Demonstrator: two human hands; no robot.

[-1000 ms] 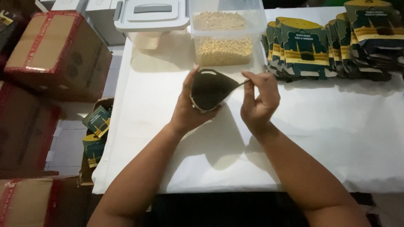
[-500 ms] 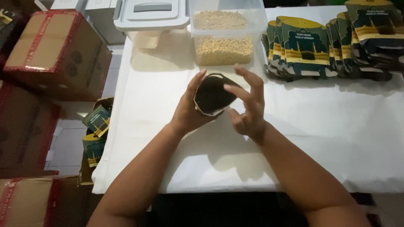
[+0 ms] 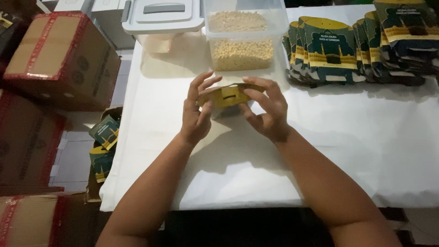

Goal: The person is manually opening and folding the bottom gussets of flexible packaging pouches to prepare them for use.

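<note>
A small stand-up pouch point(image 3: 225, 95), its yellow top strip facing me, is held upright over the white table point(image 3: 366, 151). My left hand point(image 3: 196, 112) pinches its left end and my right hand point(image 3: 267, 110) pinches its right end, fingers on the top strip, which looks pressed flat. Just behind the pouch stands an open clear tub point(image 3: 244, 39) filled with pale yellow pellets.
Rows of dark green and yellow pouches point(image 3: 361, 48) lie at the back right. A lidded grey-white container point(image 3: 162, 16) sits back left. Cardboard boxes point(image 3: 55, 59) stand left of the table, and a low box with more pouches point(image 3: 104, 137) is on the floor.
The pouch mouth, held open and facing me earlier, is now pressed flat between both hands. Both hands have shifted to the top strip.
</note>
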